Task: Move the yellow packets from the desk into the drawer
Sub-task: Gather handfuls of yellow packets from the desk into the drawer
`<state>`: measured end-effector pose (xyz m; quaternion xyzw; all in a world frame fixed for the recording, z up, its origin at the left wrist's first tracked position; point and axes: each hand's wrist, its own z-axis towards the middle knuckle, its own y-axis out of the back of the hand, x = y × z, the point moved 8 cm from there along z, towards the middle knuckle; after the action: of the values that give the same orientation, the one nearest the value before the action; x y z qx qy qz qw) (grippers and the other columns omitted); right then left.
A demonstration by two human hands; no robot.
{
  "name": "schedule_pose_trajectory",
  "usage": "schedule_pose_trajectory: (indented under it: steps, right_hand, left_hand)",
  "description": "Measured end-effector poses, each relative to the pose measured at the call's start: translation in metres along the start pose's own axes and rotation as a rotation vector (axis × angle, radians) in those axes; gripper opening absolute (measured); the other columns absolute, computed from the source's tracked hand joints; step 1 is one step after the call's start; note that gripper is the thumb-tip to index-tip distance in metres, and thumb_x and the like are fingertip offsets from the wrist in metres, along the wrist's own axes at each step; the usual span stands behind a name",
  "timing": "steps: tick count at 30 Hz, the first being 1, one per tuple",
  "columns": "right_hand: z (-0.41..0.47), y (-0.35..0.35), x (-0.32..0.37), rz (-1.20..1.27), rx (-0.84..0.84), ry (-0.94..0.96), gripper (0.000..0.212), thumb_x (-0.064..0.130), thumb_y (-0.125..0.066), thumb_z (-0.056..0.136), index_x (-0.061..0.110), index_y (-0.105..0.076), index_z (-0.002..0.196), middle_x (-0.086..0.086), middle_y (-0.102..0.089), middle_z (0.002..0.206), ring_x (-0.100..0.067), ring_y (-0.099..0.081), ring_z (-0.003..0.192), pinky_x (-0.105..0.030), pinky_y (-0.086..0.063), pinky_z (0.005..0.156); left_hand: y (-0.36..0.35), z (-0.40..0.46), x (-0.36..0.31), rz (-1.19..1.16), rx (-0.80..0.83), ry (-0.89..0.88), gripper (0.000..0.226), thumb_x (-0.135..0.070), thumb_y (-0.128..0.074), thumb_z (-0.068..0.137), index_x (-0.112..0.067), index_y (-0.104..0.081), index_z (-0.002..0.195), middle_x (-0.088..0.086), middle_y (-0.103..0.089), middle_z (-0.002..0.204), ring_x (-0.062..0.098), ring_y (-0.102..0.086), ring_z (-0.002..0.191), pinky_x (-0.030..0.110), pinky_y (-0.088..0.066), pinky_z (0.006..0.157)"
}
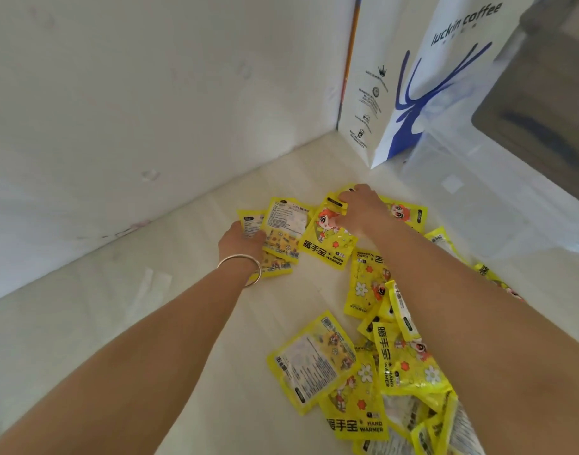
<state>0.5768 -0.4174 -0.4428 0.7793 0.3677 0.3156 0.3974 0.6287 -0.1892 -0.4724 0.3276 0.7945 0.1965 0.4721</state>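
Yellow packets (327,238) lie scattered over the pale tabletop (189,323), far cluster under our hands, a bigger heap nearer us. Left hand (240,239) is closed on a small stack of packets; right hand (360,208) presses on the cartoon-printed one — its grip we cannot tell. Drawer not in view. Packets look light, glossy, floppy, likely slippery — pinch by the flat sealed edges.
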Motion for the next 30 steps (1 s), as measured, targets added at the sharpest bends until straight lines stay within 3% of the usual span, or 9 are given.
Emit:
schedule_pose_trajectory:
  steps: [6,13,17,20,22,25,27,29,30]
  right_hand:
    - [0.000,0.002,0.006,-0.103,0.023,0.010,0.055,0.042,-0.056,0.091,0.018,-0.042,0.139,-0.015,-0.042,0.138,-0.031,-0.035,0.129,-0.038,-0.029,0.107]
    - [-0.024,-0.003,0.026,-0.011,-0.078,0.120,0.042,0.039,-0.057,0.089,0.024,-0.050,0.128,-0.007,-0.061,0.122,-0.031,-0.051,0.116,-0.035,-0.037,0.091]
    - [-0.052,-0.006,0.023,0.566,-0.075,0.142,0.037,0.023,-0.065,0.086,0.017,-0.048,0.119,-0.005,-0.056,0.101,-0.026,-0.054,0.088,-0.029,-0.040,0.067]
    - [-0.077,-0.013,-0.007,1.081,-0.110,-0.038,0.060,0.024,-0.070,0.083,0.020,-0.040,0.136,0.003,-0.048,0.129,-0.017,-0.050,0.110,-0.026,-0.044,0.079]
    - [-0.094,-0.034,-0.023,1.453,-0.031,-0.179,0.079,0.028,-0.076,0.078,0.019,-0.033,0.144,0.007,-0.044,0.139,-0.017,-0.046,0.123,-0.035,-0.041,0.096]
    - [-0.117,-0.060,-0.034,1.788,0.044,-0.255,0.086,0.031,-0.084,0.066,0.014,-0.044,0.139,-0.006,-0.054,0.139,-0.024,-0.053,0.125,-0.043,-0.035,0.111]
    - [-0.137,-0.067,-0.037,1.838,0.044,-0.254,0.055,0.029,-0.077,0.076,0.011,-0.058,0.124,-0.005,-0.065,0.125,-0.023,-0.058,0.119,-0.043,-0.037,0.110]
    - [-0.163,-0.071,-0.034,1.892,0.063,-0.246,0.016,0.023,-0.063,0.089,0.011,-0.065,0.100,-0.003,-0.076,0.091,-0.018,-0.070,0.092,-0.038,-0.047,0.099]
    - [-0.173,-0.073,-0.032,1.931,0.062,-0.239,0.011,0.020,-0.058,0.093,0.011,-0.065,0.093,-0.002,-0.077,0.077,-0.015,-0.073,0.077,-0.035,-0.051,0.089]
  left_hand:
    - [-0.006,0.000,-0.002,-0.118,0.020,0.018,0.031,-0.027,-0.058,0.086,-0.011,-0.061,0.112,0.014,-0.067,0.113,0.034,-0.063,0.103,0.045,-0.052,0.092]
    - [-0.011,-0.017,-0.009,-0.099,0.062,0.049,0.044,-0.037,-0.073,0.075,-0.011,-0.062,0.109,0.008,-0.068,0.108,0.030,-0.064,0.102,0.035,-0.049,0.086]
    - [-0.001,-0.035,0.008,-0.273,0.089,0.137,0.034,-0.034,-0.079,0.066,-0.017,-0.068,0.093,0.008,-0.073,0.095,0.028,-0.070,0.084,0.041,-0.059,0.079]
    - [0.006,-0.062,0.011,-0.422,0.127,0.156,0.018,-0.021,-0.073,0.078,-0.014,-0.065,0.093,0.004,-0.066,0.077,0.018,-0.064,0.060,0.021,-0.052,0.039]
    - [0.005,-0.084,0.010,-0.463,0.147,0.152,0.021,-0.019,-0.067,0.084,-0.010,-0.061,0.101,0.003,-0.061,0.073,0.016,-0.058,0.057,0.019,-0.044,0.032]
    - [0.001,-0.116,0.008,-0.465,0.178,0.119,0.031,-0.024,-0.064,0.085,-0.009,-0.058,0.112,0.010,-0.063,0.093,0.025,-0.060,0.071,0.027,-0.049,0.052]
    - [-0.001,-0.135,0.009,-0.469,0.200,0.101,0.035,-0.025,-0.062,0.085,-0.009,-0.056,0.115,0.012,-0.064,0.102,0.029,-0.062,0.083,0.036,-0.054,0.070]
    - [-0.003,-0.152,0.008,-0.484,0.242,0.072,0.042,-0.028,-0.063,0.083,-0.010,-0.055,0.120,0.011,-0.066,0.108,0.031,-0.065,0.090,0.042,-0.056,0.082]
    - [-0.003,-0.159,0.007,-0.474,0.260,0.052,0.047,-0.030,-0.063,0.081,-0.010,-0.054,0.123,0.012,-0.066,0.111,0.032,-0.065,0.094,0.045,-0.056,0.085]
